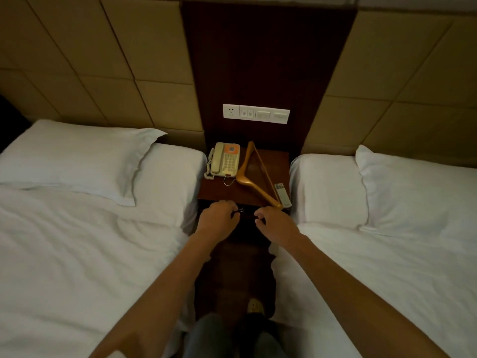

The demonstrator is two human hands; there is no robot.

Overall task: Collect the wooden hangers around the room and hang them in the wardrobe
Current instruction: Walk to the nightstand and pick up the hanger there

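Note:
A light wooden hanger (248, 178) lies flat on the dark nightstand (219, 191) between two beds, its thin metal hook pointing left toward the phone and its lower arm reaching the front right corner. My left hand (219, 218) and my right hand (276, 224) are side by side just in front of the nightstand's front edge, below the hanger and not touching it. Both have their fingers curled. A small metal piece (241, 210) shows at my left fingertips, and the gap between the hands is too dark to make out.
A beige phone (225, 159) sits at the nightstand's back left and a remote control (282, 194) on its right edge. White beds with pillows (77, 158) flank a narrow dark aisle. A switch panel (256, 113) is on the wall above. My legs and feet fill the aisle.

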